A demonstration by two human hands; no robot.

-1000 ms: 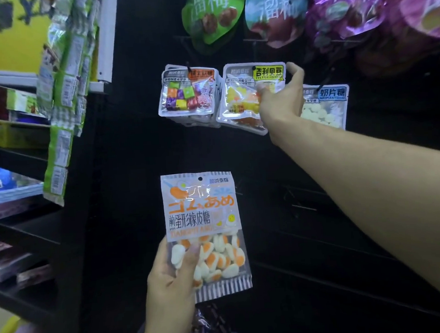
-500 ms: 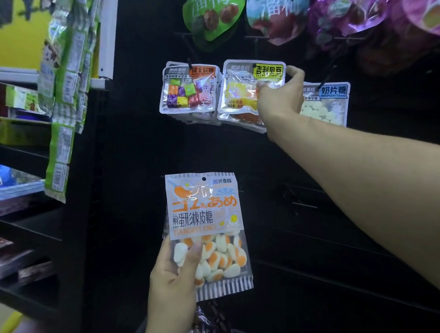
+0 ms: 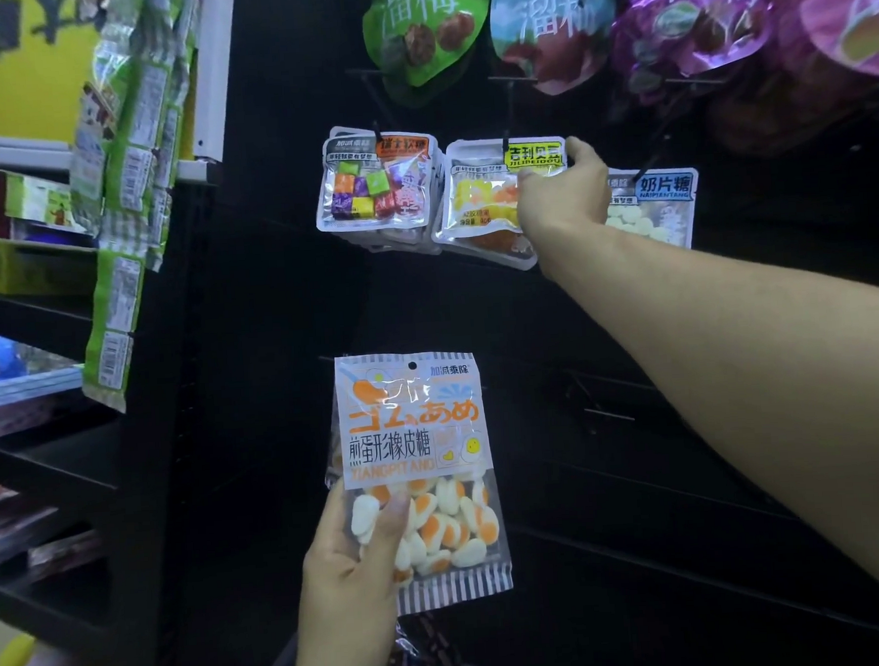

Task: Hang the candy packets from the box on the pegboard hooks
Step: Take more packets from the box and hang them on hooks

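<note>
Egg-candy packet (image 3: 418,481) sits low centre, pinched at its lower left by the left hand (image 3: 349,570). Looks light, crinkly film, loose sweets; best gripped at the top by the punched hole. Right hand (image 3: 563,196) pinches the yellow-label packet (image 3: 491,195) hanging on its hook (image 3: 506,141), farther up the pegboard (image 3: 607,333).

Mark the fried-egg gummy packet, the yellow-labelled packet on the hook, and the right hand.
White fried-egg gummy packet (image 3: 412,427): head view, printed front label.
Yellow-labelled clear packet (image 3: 476,202): head view, clear front.
Right hand (image 3: 563,196): head view, back of hand.
</note>
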